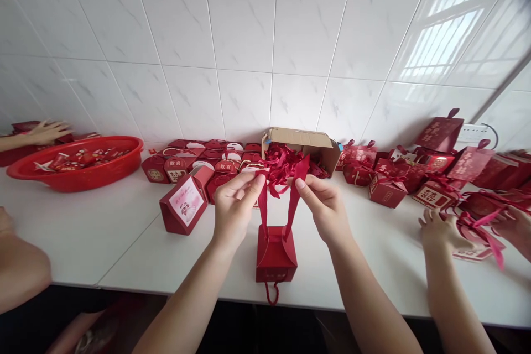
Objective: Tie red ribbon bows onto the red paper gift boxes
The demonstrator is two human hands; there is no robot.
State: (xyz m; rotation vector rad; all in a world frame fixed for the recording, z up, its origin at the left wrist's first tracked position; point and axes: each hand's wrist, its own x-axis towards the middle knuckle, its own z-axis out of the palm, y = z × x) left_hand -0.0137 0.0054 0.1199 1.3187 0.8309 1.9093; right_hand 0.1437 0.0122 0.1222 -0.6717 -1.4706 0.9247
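Observation:
A small red gift box (276,257) stands near the table's front edge, a dark red cord loop hanging off its front. From its top, the two ends of a red ribbon (292,204) rise apart in a V. My left hand (237,204) pinches the left end between thumb and fingers. The right end is pinched by my right hand (322,204), its tip sticking up above the thumb. Behind my hands lies an open cardboard carton (301,136) on its side, with a tangle of red ribbons (286,163) spilling from it.
A red basin (99,168) of wrapped sweets stands left. Rows of red gift boxes (178,168) and a tilted box with a pink label (186,204) sit left of centre. More boxes (388,191) are at right, where another person's hands (442,229) handle a ribboned box.

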